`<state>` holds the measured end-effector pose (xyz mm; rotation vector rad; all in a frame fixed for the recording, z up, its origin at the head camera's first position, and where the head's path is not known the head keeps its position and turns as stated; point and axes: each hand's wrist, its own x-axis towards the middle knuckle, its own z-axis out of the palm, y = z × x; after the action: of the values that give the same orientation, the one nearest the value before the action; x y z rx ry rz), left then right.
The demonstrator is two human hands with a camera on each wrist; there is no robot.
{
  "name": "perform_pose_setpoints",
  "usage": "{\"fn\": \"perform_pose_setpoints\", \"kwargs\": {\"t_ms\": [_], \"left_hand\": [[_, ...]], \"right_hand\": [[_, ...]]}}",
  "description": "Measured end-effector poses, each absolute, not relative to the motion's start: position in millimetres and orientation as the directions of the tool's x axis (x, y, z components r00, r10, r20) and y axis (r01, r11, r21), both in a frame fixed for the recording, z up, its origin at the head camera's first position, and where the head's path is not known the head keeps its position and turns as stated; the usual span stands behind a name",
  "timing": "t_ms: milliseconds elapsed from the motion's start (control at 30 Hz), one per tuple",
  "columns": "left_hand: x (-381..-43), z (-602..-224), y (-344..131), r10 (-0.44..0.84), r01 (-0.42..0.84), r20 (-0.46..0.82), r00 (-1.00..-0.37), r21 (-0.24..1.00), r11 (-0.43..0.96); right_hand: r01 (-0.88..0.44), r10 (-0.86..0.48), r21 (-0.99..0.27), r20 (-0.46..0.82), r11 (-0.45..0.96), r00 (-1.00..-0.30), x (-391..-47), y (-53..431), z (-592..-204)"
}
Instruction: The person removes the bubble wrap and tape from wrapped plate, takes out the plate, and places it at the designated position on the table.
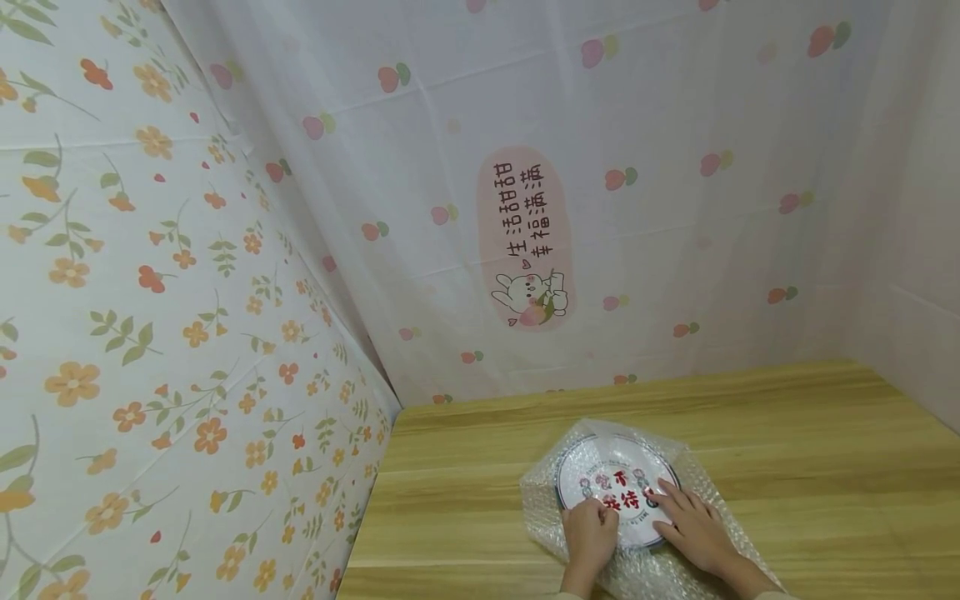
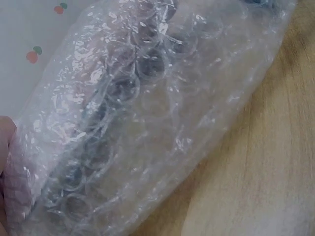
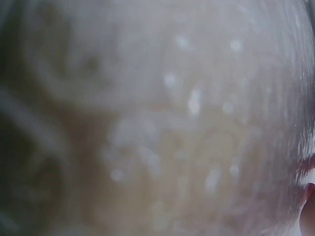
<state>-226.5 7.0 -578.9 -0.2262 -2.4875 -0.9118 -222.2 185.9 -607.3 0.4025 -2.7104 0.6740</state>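
A round white disc (image 1: 600, 454) with a dark rim, red characters and small dark figures lies on the table in the head view. Clear bubble wrap (image 1: 542, 492) surrounds it and spreads past its edge. At the disc's lower left, my left hand (image 1: 590, 533) has curled fingers and pinches the wrap. My right hand (image 1: 696, 527) rests on the disc's right side, its fingers extended and spread. Bubble wrap (image 2: 162, 113) fills much of the left wrist view, the dark rim showing through it. Blurred wrap (image 3: 172, 123) fills the right wrist view, with a fingertip (image 3: 308, 216) at the right edge.
The wood-grain table (image 1: 810, 467) extends around the wrapped disc. A white curtain (image 1: 637, 233) with a rabbit print hangs behind its back edge. Flower-patterned cloth (image 1: 187, 333) closes off the left side, and pale cloth (image 1: 907, 250) hangs at the right.
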Motion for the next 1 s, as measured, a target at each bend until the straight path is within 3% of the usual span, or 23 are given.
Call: {"fn": "perform_pose_setpoints", "kwargs": {"t_ms": [1000], "left_hand": [[-223.7, -577.6, 6.9, 0.018, 0.352, 0.534, -0.845, 0.531, 0.770]], "right_hand": [[-0.344, -0.195, -0.394, 0.372, 0.852, -0.908, -222.5, 186.7, -607.1]]}}
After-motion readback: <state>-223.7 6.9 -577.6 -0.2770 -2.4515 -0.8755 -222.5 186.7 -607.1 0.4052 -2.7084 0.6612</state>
